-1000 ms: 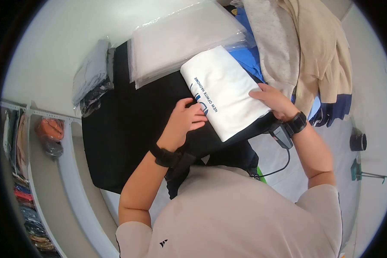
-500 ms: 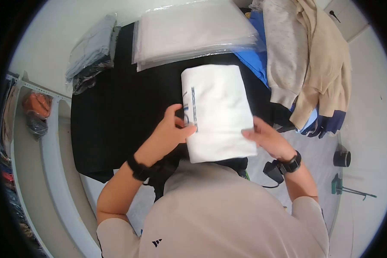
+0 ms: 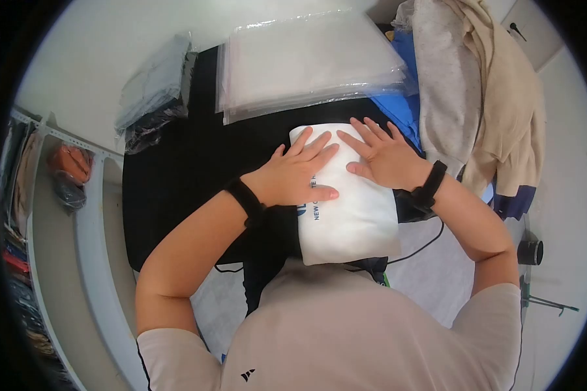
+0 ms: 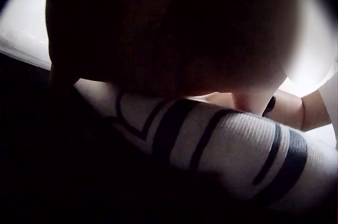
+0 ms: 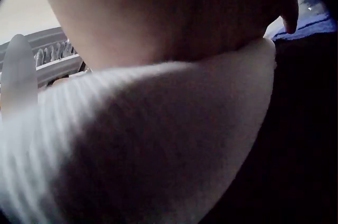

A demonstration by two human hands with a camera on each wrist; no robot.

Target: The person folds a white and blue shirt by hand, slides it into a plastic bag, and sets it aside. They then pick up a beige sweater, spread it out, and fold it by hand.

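Note:
A white garment (image 3: 355, 228), folded into a thick rectangle, lies at the front edge of the black-covered table (image 3: 182, 195). Blue lettering runs along its left side, partly hidden by my left hand (image 3: 284, 177). That hand lies with fingers spread over the upper left of the garment. My right hand (image 3: 392, 163) rests on its upper right, fingers fanned out and pointing away from me. Dark stripes of the print show on the garment's side (image 4: 232, 139) in the left wrist view. In the right wrist view the palm sits against the white fabric (image 5: 158, 124).
A stack of clear plastic bags (image 3: 313, 62) lies at the back of the table. Bagged folded clothes (image 3: 156, 91) stand at the back left. Grey and beige garments (image 3: 509, 104) hang over the right side, with blue cloth (image 3: 401, 120) beside them. Shelves (image 3: 26, 215) line the left.
The garment has turned from slanted to nearly straight toward me. Both hands have moved from its side edges onto its upper face, with fingers now spread flat.

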